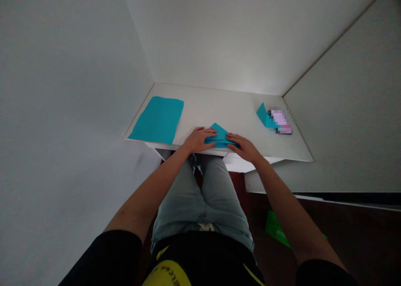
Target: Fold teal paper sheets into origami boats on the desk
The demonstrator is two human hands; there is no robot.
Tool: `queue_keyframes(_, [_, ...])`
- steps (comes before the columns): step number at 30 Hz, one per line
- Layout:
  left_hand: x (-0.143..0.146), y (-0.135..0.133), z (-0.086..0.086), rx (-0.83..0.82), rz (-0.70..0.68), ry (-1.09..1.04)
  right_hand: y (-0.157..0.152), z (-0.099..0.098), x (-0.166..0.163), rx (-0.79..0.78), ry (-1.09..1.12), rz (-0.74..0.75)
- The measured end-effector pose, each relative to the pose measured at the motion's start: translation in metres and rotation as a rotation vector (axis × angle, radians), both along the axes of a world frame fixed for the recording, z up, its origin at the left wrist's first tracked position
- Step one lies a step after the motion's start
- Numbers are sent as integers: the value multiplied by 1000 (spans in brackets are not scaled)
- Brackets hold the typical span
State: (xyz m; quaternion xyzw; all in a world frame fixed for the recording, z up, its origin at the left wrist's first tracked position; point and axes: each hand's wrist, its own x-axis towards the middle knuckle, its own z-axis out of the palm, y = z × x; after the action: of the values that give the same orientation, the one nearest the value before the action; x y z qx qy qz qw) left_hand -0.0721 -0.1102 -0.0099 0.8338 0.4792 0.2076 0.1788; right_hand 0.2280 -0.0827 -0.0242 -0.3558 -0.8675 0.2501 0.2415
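A folded piece of blue paper (218, 131), pointed at its far end, lies near the front edge of the white desk. My left hand (199, 139) rests on its left side, fingers stretched across the paper toward the right. On the right side, my right hand (242, 147) lies with its fingers extended over the paper's edge. Both hands touch the paper, and their fingers cover its two sides. Crosswise folds show along its near part, between the hands.
A flat blue sheet (158, 120) lies at the desk's left. Toward the right, a small folded blue paper (262, 115) sits beside a blurred phone (281, 121). Walls border the white desk (225, 100) at the back and sides. Something green (277, 229) is on the dark floor.
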Motion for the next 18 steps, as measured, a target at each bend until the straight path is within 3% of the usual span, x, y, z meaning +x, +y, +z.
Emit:
queue_keyframes(7, [-5,5,-2,-1,5,-200,9,-2,-8,-41,104,-161])
queue_keyframes(13, [-5,5,-4,53,-9,-204,11,-4,-4,-26,126,-331])
queue_keyframes(18, [-6,8,-7,75,121,-194,11,-6,0,-58,152,-449])
